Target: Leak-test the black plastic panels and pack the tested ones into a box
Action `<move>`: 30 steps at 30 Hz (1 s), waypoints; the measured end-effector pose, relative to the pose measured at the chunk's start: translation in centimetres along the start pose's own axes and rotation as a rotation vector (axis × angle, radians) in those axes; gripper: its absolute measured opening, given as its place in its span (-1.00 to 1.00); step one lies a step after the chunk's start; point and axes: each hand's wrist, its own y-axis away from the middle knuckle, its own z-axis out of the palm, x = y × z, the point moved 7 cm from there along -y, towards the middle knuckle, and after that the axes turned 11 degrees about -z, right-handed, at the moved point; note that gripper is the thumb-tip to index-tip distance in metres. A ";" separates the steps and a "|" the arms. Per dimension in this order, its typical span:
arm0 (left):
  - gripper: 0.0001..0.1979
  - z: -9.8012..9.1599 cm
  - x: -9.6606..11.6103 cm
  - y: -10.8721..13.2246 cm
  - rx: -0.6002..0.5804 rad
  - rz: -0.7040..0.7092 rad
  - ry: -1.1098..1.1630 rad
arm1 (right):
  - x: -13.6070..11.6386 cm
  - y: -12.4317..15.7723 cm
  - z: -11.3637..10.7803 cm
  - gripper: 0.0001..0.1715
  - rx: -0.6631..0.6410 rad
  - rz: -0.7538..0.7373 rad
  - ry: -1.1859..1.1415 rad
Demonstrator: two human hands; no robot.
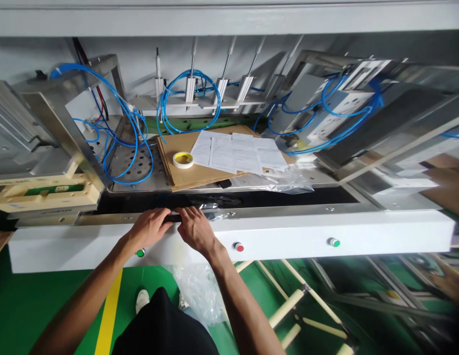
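- Two bare hands on one small part, basically; the left hand (pixel 152 227) and right hand (pixel 196 228) meet over the brushed-metal front ledge (pixel 288 212), fingers curled over, thumbs on the near side
- Grip check: both look closed on a narrow black bar-like piece (pixel 173 217), left on one end and right on the other; only its middle peeks out, so I can't tell what it's made of or how long it is
- Where it sits: about 2 o'clock from the left hand, about 10 o'clock from the right; touching both, as far as I can see
- Step in hand, my read: two-handed handling of that piece at the ledge; crinkly clear plastic film (pixel 216 215) pokes out at 2 to 3 o'clock from it, no idea if it's attached
- What the next move calls for, imo: an even hold at both ends, and care that the loose film doesn't snag; the limp clear plastic bag (pixel 202 293) hangs at 5 o'clock, so watch that too
- Around it: white-and-yellow tape roll (pixel 176 163) near 12 o'clock, on flat brown cardboard sheets (pixel 177 180); printed white paper sheets (pixel 237 152) at 1 to 2; round red push button (pixel 239 247) at 4
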 end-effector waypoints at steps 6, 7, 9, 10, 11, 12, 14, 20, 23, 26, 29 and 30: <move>-0.92 0.3 -0.5 -1.1 0.001 -0.031 -0.028 | 0.5 -1.4 0.0 -0.63 -0.048 0.059 0.008; -0.92 0.3 -0.6 -1.3 0.004 -0.035 -0.033 | 0.6 -1.6 0.1 -0.63 -0.056 0.069 0.010; -0.92 0.3 -0.7 -1.5 0.011 -0.038 -0.038 | 0.9 -1.9 0.3 -0.62 -0.072 0.090 0.014; -0.90 0.3 -0.7 -1.6 0.014 -0.035 -0.040 | 1.1 -2.1 0.5 -0.62 -0.081 0.099 0.015; -0.84 0.4 -0.7 -1.6 0.014 -0.031 -0.042 | 1.3 -2.2 0.7 -0.62 -0.092 0.106 0.015; -0.74 0.5 -0.7 -1.7 0.012 -0.025 -0.044 | 1.5 -2.3 0.9 -0.63 -0.104 0.112 0.014; -0.59 0.8 -0.7 -1.6 0.000 -0.014 -0.050 | 1.7 -2.5 1.4 -0.67 -0.129 0.117 0.008; -0.65 1.9 -1.2 -1.7 -0.047 -0.015 -0.074 | 1.9 -2.6 2.1 -0.73 -0.135 0.128 -0.023; -0.65 2.0 -1.2 -1.7 -0.070 -0.010 -0.079 | 1.8 -2.6 2.1 -0.71 -0.091 0.127 -0.053; -0.68 2.0 -1.0 -1.6 -0.096 -0.008 -0.074 | 1.9 -2.5 1.8 -0.74 0.000 0.135 -0.104; -0.73 2.0 -1.0 -1.5 -0.123 -0.022 -0.058 | 1.9 -1.6 1.0 -0.63 0.161 0.168 -0.174; -0.73 1.9 -1.0 -1.5 -0.133 -0.032 -0.049 | 1.8 -0.9 0.8 -0.57 0.229 0.197 -0.199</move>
